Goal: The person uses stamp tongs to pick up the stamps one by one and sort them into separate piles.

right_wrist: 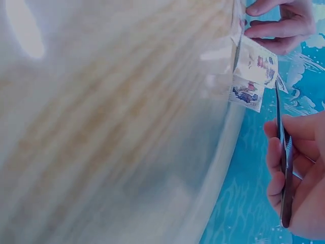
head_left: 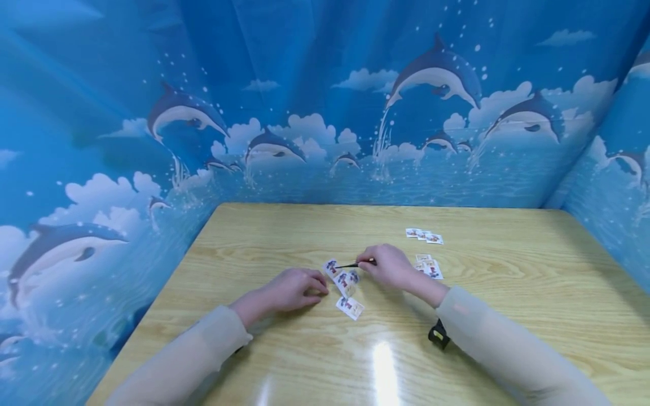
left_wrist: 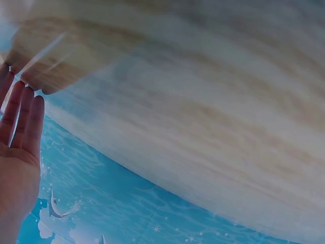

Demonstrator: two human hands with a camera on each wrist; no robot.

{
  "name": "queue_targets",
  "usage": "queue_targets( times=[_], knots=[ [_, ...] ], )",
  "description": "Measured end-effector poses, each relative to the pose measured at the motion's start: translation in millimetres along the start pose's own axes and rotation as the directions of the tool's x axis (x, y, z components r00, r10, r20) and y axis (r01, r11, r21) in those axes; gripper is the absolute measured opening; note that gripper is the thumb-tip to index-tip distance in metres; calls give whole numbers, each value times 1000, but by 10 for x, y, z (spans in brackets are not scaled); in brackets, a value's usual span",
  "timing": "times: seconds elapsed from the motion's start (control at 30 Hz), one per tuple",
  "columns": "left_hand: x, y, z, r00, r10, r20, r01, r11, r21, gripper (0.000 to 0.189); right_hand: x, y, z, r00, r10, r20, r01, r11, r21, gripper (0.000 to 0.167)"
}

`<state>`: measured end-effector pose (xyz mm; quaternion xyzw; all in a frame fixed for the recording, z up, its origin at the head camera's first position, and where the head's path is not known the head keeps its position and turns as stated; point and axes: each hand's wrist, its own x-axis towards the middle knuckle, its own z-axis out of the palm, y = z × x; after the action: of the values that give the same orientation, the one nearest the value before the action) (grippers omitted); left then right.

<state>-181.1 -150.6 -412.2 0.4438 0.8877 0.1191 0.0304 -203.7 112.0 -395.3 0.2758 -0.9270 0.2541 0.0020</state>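
My right hand (head_left: 388,266) holds dark tweezers (right_wrist: 285,168) between thumb and fingers. Their tip points left and meets a small printed stamp (head_left: 332,267), the uppermost of a loose group on the table. Just below it, other white stamps with coloured figures (head_left: 343,282) overlap. A separate stamp (head_left: 350,308) lies closer to me. Left of this group, my left hand (head_left: 297,288) rests low over the table, its fingers loosely bent and their tips beside the stamps. In the left wrist view, the fingers of my left hand (left_wrist: 23,127) look nearly straight; nothing shows in their grasp.
Behind my right hand lies a row of overlapping stamps (head_left: 424,235), with another cluster (head_left: 431,269) nearer, partly covered by the hand. A black object with a yellow mark (head_left: 439,335) sits by my right sleeve. A dolphin-printed curtain (head_left: 315,169) borders the wooden table (head_left: 497,270).
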Motion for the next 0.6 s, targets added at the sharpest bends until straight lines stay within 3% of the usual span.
queue_targets(
  times=[0.2,0.6],
  knots=[
    [6,-11,-10,1000,-15,18,15,1000,-4,20,44,-8,-42,1000,16,-15,-16,1000,13,15],
    [4,-15,-10,999,-36,32,37,999,-19,21,68,38,-11,998,59,-14,-60,994,-88,12]
  ],
)
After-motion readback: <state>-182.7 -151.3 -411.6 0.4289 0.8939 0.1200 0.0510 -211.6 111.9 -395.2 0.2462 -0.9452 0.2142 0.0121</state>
